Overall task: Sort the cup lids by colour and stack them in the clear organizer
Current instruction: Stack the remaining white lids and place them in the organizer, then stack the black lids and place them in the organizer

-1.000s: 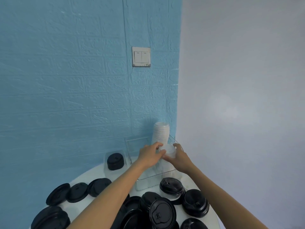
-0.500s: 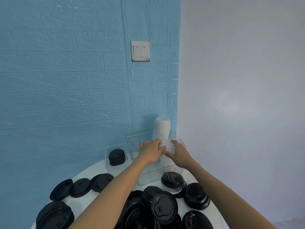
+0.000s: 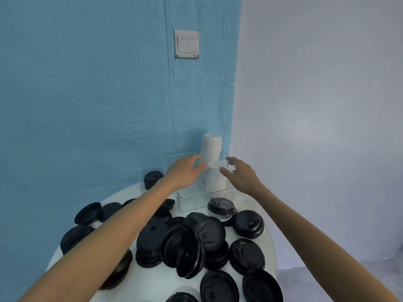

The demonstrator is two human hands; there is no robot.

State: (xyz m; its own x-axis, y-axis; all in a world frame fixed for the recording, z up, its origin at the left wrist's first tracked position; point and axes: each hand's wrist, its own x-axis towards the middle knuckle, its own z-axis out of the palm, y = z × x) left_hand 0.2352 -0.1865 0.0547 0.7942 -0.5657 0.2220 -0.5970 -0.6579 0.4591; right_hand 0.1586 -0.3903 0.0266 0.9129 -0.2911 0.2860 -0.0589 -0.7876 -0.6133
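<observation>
A: Fingers of the left hand spread loosely, tips at the white lid stack; gripping nothing that I can see.

B: Right hand?

A: I log it as relaxed too, just beside the stack, apart from it. Stack stands upright in the clear organizer at the worktop's far edge.

B: Black lids?

A: Heaped loose on the worktop, nearer me; one black stack sits in the organizer's left section.
</observation>
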